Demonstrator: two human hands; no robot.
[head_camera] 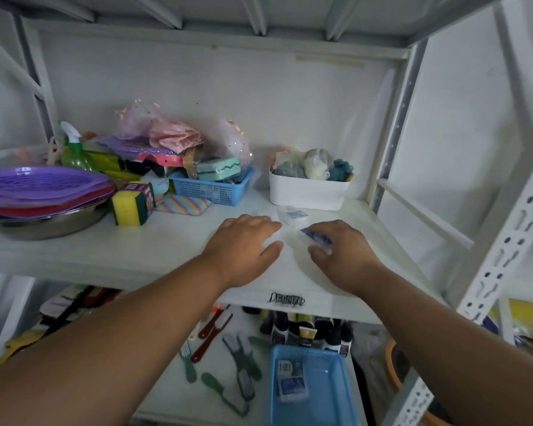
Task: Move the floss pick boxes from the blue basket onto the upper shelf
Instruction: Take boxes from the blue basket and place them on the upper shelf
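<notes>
— You're at a storeroom rack: white slotted-steel uprights (505, 250), a bare white shelf board (142, 250).
— A home's stock?
— Household goods: stacked purple plastic plates (40, 187), packed sponges (132, 203), a green spray bottle (74, 149), and combs (240, 358) below you.

Both hands over the upper shelf (154, 250) — right hand (340, 253) gripping a floss pick box (316, 236), left hand (243, 241) flat beside it. Two boxes (290, 381) remain in the blue basket (330, 392) below.
</notes>
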